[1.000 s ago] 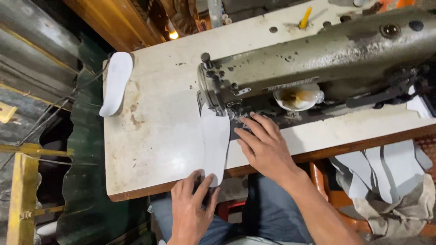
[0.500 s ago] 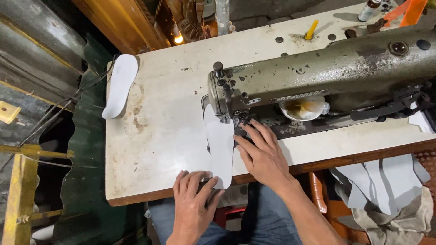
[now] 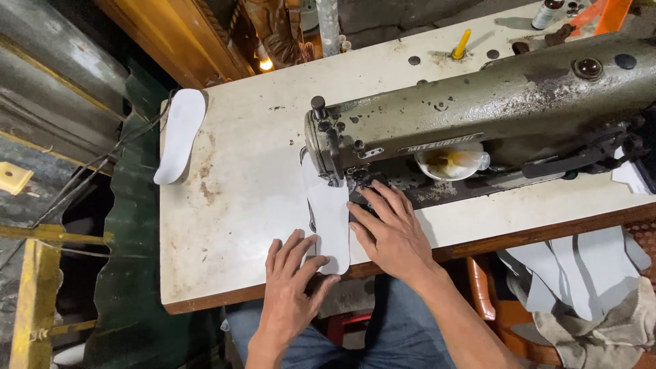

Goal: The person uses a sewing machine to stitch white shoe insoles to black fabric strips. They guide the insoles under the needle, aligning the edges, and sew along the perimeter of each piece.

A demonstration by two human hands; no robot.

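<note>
a white insole-shaped piece [image 3: 330,217] lies flat on the white sewing table [image 3: 232,219], its far end tucked under the needle end of the olive-green sewing machine [image 3: 492,109] and its rounded near end reaching almost to the table's front edge. the left hand [image 3: 290,287] rests palm down at that near end, fingers spread wide and flat, the fingertips touching the piece's left edge and lower corner; it grips nothing. the right hand [image 3: 389,232] lies flat along the piece's right edge, fingers slightly fanned and pointing toward the needle, pressing down rather than closing on anything; the wrist crosses the table's wooden front lip.

left of the piece the tabletop is bare but stained, open all the way to the left edge. a second white insole [image 3: 181,133] hangs partly over that far left edge, well apart from the hands. to the right the machine body fills most of the table, leaving only a narrow strip of surface along the front. a yellow peg [image 3: 461,44] stands behind the machine near the back edge. below the table's right front corner, grey-white cut pieces [image 3: 581,266] are draped over a pile of cloth, beside the person's knee in blue denim.
</note>
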